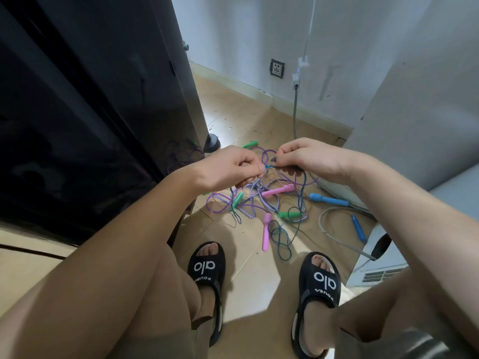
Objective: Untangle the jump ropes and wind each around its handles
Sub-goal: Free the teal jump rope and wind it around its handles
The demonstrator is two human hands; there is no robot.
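Tan floor tiles [248, 257] are lying under the tangle; I'm seeing left hand [228, 168] and right hand [308, 156] both pinching a teal cord [270, 166] at twelve o'clock.

Tan floor [248, 268], white walls [233, 35], black cabinet [90, 99]

Both forearms reach forward toward twelve o'clock; the left hand [228, 168] and right hand [305, 158] meet knuckles-up, fingers curled in pinches.
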